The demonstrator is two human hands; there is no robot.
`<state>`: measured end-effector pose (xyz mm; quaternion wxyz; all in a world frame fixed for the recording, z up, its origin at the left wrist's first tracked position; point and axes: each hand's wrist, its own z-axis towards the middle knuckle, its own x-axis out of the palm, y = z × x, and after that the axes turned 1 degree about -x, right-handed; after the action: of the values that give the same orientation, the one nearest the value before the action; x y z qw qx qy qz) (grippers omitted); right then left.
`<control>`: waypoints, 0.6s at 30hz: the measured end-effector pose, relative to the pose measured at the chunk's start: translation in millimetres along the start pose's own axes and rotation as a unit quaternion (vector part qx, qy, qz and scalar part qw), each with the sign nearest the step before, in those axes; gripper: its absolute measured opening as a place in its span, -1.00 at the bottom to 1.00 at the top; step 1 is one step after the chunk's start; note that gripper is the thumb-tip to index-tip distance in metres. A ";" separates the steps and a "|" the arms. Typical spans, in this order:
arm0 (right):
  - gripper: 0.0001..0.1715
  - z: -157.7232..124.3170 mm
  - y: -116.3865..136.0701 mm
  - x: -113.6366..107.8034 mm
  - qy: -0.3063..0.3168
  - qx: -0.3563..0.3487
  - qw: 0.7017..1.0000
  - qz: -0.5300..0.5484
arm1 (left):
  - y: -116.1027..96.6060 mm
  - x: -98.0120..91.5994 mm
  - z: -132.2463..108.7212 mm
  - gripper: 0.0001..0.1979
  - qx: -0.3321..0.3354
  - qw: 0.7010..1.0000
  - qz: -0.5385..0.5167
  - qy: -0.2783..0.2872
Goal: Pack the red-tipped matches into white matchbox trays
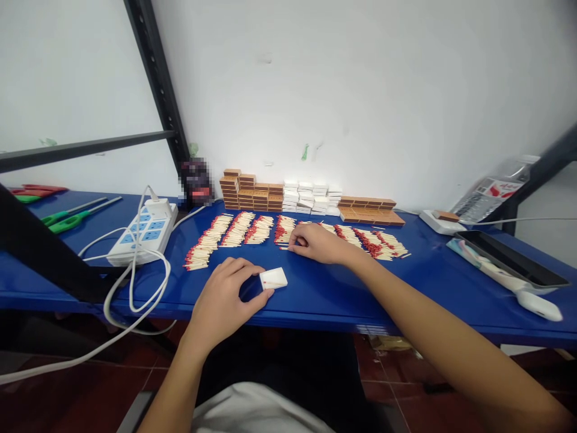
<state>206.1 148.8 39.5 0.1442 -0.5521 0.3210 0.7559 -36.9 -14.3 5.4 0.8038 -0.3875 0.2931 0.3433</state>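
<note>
Between the thumb and fingers of my left hand [229, 285] is a small white matchbox tray [276, 278], held at its left end on the blue table. A single red-tipped match shows inside it. My right hand [315, 242] is closed in a pinch at the near edge of the loose matches [285, 228], its fingertips on a match [283, 248]. Red-headed matches lie in several bundles across the table, partly hidden behind that hand. Behind them stand stacked brown matchbox sleeves [252, 198] and a stack of white trays [311, 199].
More brown sleeves [369, 210] line the wall. At left are a white power strip [146, 231] with looping cables and green-handled tools [70, 222]. A plastic bottle [496, 189], a black tray [514, 255] and a white-handled object [538, 305] occupy the right.
</note>
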 end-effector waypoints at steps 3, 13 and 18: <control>-0.86 -2.4 5.3 -2.1 0.007 -0.011 1.000 0.026 | 0.5 0.4 -0.2 -0.79 0.001 1.000 0.006 0.002; -0.89 -18.7 59.5 -6.2 0.085 -0.072 0.989 0.097 | 0.8 1.5 -1.2 -0.78 -0.003 1.000 0.012 0.007; -0.92 -20.2 63.7 -0.4 0.106 -0.091 0.985 0.099 | 2.1 1.6 -1.7 -0.79 0.000 1.000 0.018 0.009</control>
<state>184.8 87.9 57.0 -0.0171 -0.6053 0.3177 0.7296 -37.9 -14.2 2.4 0.7948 -0.3847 0.3073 0.3546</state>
